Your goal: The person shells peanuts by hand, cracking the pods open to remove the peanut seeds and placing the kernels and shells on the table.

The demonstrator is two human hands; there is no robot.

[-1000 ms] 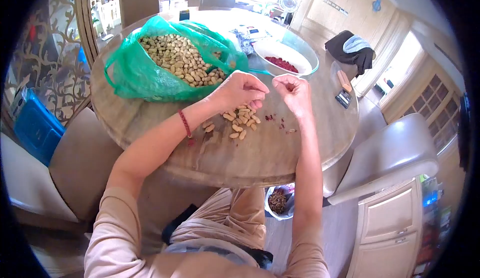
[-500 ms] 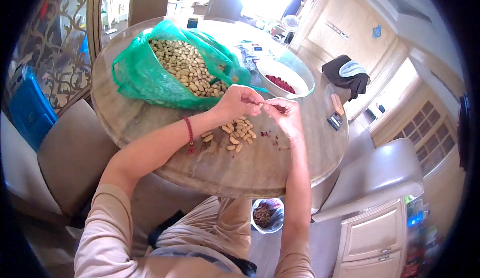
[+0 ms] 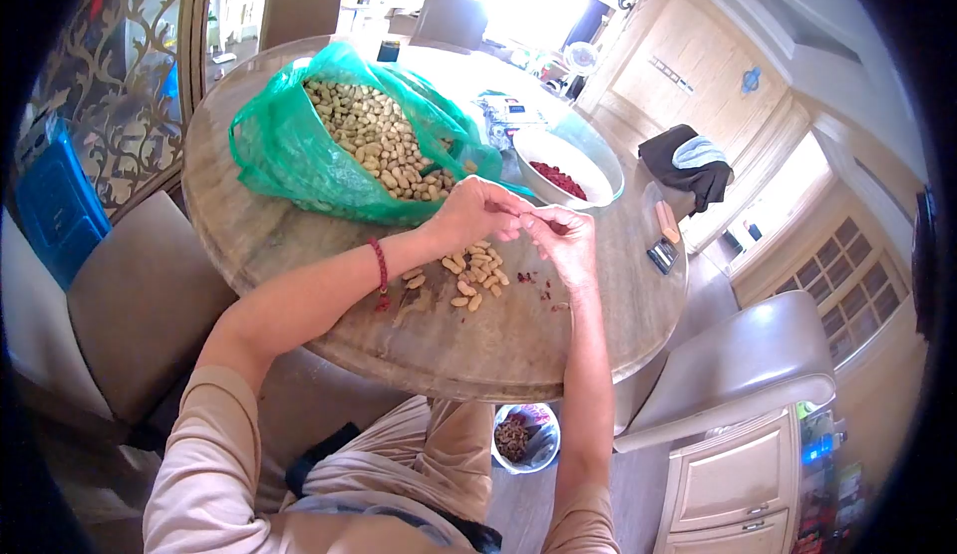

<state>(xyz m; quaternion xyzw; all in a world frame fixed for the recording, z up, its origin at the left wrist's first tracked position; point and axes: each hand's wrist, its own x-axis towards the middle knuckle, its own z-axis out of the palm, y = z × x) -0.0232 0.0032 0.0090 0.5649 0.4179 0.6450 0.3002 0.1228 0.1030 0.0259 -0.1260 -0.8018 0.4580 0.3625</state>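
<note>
My left hand (image 3: 477,217) and my right hand (image 3: 563,240) meet fingertip to fingertip above the round table. Both are pinched; whatever lies between the fingers is too small to make out. Beneath and beside my left hand is a small pile of unshelled peanuts (image 3: 478,273). Dark red bits (image 3: 526,278) lie to the right of that pile. Behind my left wrist sits a green plastic bag (image 3: 299,160), open and full of peanuts (image 3: 374,135). Beyond my right hand, a white bowl (image 3: 593,180) holds red kernels (image 3: 558,177).
The round table (image 3: 439,355) has a lined bin (image 3: 546,444) with shells below its front edge. Chairs stand left (image 3: 145,295) and right (image 3: 743,374). A black case (image 3: 662,255) and a packet (image 3: 503,115) lie on the tabletop.
My hands, apart at first, have come together at the fingertips. My right hand has moved left to my left hand. The view has shifted slightly.
</note>
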